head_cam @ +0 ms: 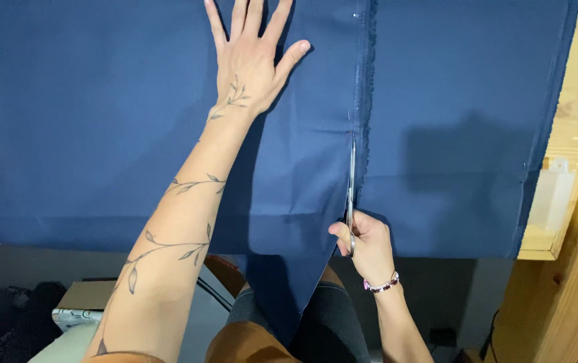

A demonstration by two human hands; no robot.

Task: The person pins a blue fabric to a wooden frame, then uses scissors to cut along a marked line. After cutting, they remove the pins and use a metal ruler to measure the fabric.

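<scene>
Scissors [351, 195], clamped in the right hand [367, 245] at lower centre, are midway through slitting the navy cloth [101, 121] spread over the wooden counter [571, 101], while the left hand [252, 57], fingers splayed, presses it flat at top.

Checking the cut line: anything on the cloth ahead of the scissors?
Nothing visible. The scissors in the right hand point up a bare strip of blue cloth. The left hand lies flat on the cloth, off to the left of that line.
</scene>
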